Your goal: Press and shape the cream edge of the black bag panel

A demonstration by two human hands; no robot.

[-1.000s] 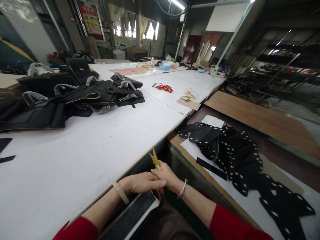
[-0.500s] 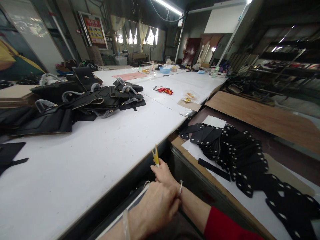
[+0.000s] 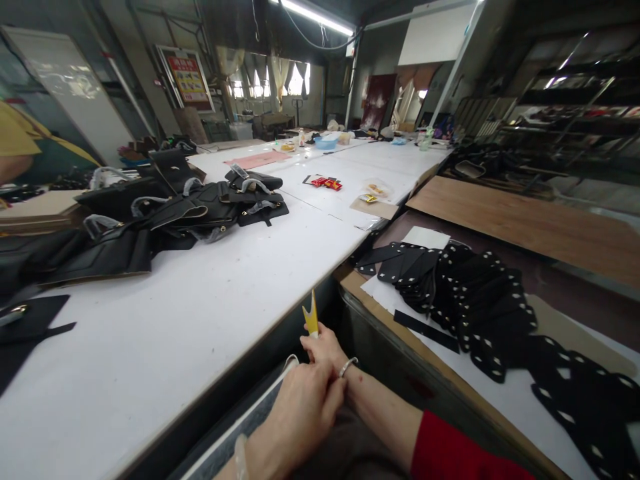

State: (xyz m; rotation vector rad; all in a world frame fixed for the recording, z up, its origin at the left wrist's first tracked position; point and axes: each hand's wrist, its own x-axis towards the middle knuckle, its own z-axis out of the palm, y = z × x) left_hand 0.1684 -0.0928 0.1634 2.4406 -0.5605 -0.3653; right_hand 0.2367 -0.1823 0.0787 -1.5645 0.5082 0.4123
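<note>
My right hand [image 3: 325, 348] is closed around a yellow fork-tipped tool [image 3: 311, 317], its two prongs pointing up and away from me. The tool's lower part is hidden in the fist. A silver bracelet [image 3: 349, 366] circles that wrist, and a red sleeve [image 3: 455, 450] covers the forearm. My left hand [image 3: 303, 407] lies across the right wrist with its fingers curled over it, beside the bracelet. A pale bangle [image 3: 241, 457] is on my left wrist. Both hands are low, at the near edge of the white table [image 3: 220, 287].
Black handbags [image 3: 195, 207] with wrapped handles lie at the left, near a black leather piece [image 3: 30, 333]. To the right, black studded pieces [image 3: 475, 300] overlap on a lower surface. Red packets [image 3: 327, 183] are farther back. A person in yellow [image 3: 15, 137] stands far left.
My left hand has shifted slightly left and down along with the bracelet on the right wrist. My view has turned a little left; the yellow tool stays in the right hand.
</note>
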